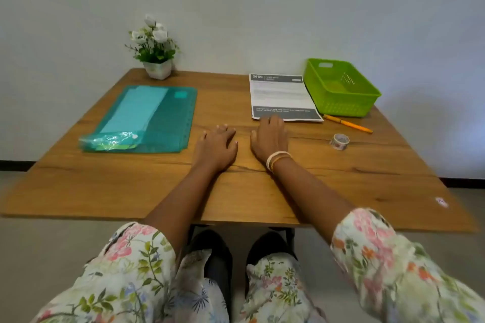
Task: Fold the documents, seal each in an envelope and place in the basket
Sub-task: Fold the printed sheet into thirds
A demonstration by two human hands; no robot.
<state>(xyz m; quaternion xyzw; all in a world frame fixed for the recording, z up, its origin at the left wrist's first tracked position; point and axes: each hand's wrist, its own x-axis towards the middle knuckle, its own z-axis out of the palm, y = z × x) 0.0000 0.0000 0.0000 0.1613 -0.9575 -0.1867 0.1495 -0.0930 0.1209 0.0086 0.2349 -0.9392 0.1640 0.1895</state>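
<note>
A stack of printed documents point(282, 96) with dark header and footer bands lies flat at the back right of the wooden table point(131, 186). To its right stands an empty green plastic basket point(341, 86). My right hand point(270, 139) rests palm down on the table, its fingertips touching the near edge of the documents. Beside it, my left hand point(217, 147) lies flat on the bare wood, holding nothing. A teal plastic folder point(162, 118) on the left has pale envelopes point(136, 110) inside it.
A roll of patterned tape point(339, 141) and an orange pen point(347, 123) lie right of my hands. A crinkled clear packet point(110, 140) sits on the folder's near end. A white pot of flowers point(154, 50) stands at the back by the wall.
</note>
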